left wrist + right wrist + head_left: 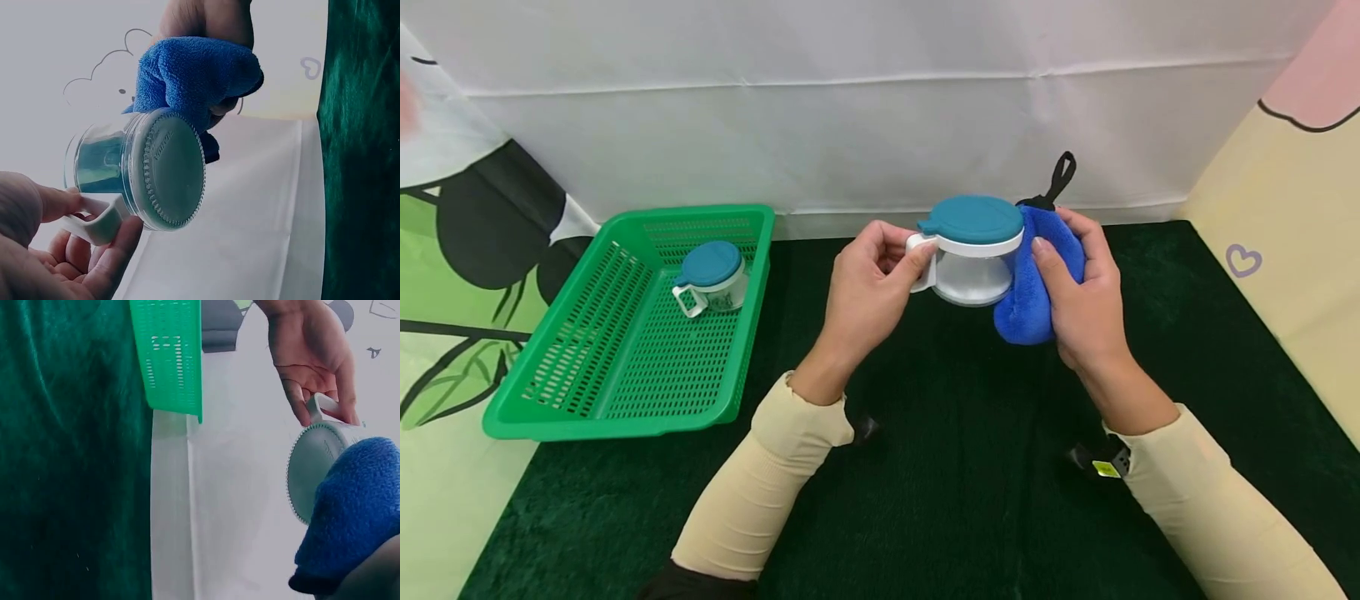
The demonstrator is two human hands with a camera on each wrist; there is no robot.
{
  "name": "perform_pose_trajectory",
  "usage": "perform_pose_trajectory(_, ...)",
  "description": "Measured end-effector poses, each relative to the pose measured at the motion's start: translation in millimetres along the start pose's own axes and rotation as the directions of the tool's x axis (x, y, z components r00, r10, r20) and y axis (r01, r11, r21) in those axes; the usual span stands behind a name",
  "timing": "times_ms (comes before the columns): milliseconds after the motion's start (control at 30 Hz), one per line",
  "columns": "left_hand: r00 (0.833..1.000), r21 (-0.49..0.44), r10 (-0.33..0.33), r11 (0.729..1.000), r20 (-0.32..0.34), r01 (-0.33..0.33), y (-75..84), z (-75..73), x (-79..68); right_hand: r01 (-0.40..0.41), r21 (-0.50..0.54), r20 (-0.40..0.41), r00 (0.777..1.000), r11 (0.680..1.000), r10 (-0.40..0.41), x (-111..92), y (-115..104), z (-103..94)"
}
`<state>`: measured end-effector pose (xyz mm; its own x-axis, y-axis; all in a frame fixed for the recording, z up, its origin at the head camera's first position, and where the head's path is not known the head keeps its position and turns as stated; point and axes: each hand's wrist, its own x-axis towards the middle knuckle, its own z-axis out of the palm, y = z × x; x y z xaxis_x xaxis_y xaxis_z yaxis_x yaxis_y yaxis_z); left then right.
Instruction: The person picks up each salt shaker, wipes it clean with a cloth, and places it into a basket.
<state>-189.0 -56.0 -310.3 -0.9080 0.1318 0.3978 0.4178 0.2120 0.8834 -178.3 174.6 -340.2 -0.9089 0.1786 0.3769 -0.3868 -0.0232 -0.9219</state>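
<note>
A clear glass jar (973,275) with a blue flip lid and a white handle is held up over the dark green cloth. My left hand (868,279) pinches its handle between thumb and fingers. On the jar's other side my right hand (1086,292) grips a blue plush cloth (1036,283) with a black hanging loop, pressed against the jar's side. In the left wrist view the jar's ridged round base (175,169) faces the camera, with the blue cloth (187,75) behind it. The right wrist view has the cloth (356,506) covering part of the jar.
To the left stands a green perforated plastic basket (748,333). Inside, near its back right corner, sits a similar lidded jar (711,275) with a white handle. A white sheet (880,150) hangs behind the table, and a patterned yellow panel (1285,250) borders the right side.
</note>
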Motion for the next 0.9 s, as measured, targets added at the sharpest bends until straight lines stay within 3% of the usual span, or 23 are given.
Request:
perform_pose_trajectory(100, 1.000, 0.001, -0.001, 1.000, -0.007, 0.001, 0.9, 1.0, 0.0, 0.140, -0.082, -0.007, 0.990, 0.987, -0.141, -2.5, -2.3, 2.4)
perform_pose_trajectory(200, 1.000, -0.004, -0.002, 1.000, -0.020, 0.002, 1.7, 1.9, 0.9, 0.360, -0.219, 0.006, 0.930, 0.907, -0.367, -6.3, -6.4, 9.8)
perform_pose_trajectory(300, 1.000, -0.006, 0.000, 1.000, -0.031, 0.000, 2.9, 2.6, 2.1, 0.525, -0.381, 0.084, 0.839, 0.761, -0.537, -12.6, -8.8, 18.1)
perform_pose_trajectory(400, 0.999, -0.002, 0.001, 1.000, -0.035, -0.001, 3.0, 3.5, 2.8, 0.630, -0.515, 0.216, 0.751, 0.581, -0.624, -20.8, -6.7, 23.3)
perform_pose_trajectory(500, 0.999, 0.005, -0.012, 1.000, -0.031, 0.012, 1.2, 4.2, 3.4, 0.689, -0.584, 0.343, 0.688, 0.429, -0.639, -28.3, -2.7, 25.9)
perform_pose_trajectory(567, 0.999, 0.017, -0.024, 1.000, -0.025, 0.025, -0.4, 4.3, 3.2, 0.710, -0.601, 0.405, 0.666, 0.367, -0.626, -32.4, 0.2, 27.0)
perform_pose_trajectory(767, 1.000, 0.061, -0.011, 0.998, -0.008, 0.012, -5.5, 4.1, 3.8, 0.765, -0.592, 0.548, 0.613, 0.254, -0.569, -42.6, 8.3, 28.6)
perform_pose_trajectory(833, 1.000, 0.072, -0.011, 0.997, -0.003, 0.012, -6.4, 4.0, 3.6, 0.771, -0.584, 0.565, 0.611, 0.253, -0.555, -43.7, 9.3, 27.8)
perform_pose_trajectory(900, 1.000, 0.070, -0.011, 0.997, 0.005, 0.010, -6.8, 4.2, 3.4, 0.756, -0.589, 0.541, 0.631, 0.285, -0.557, -42.7, 9.4, 26.0)
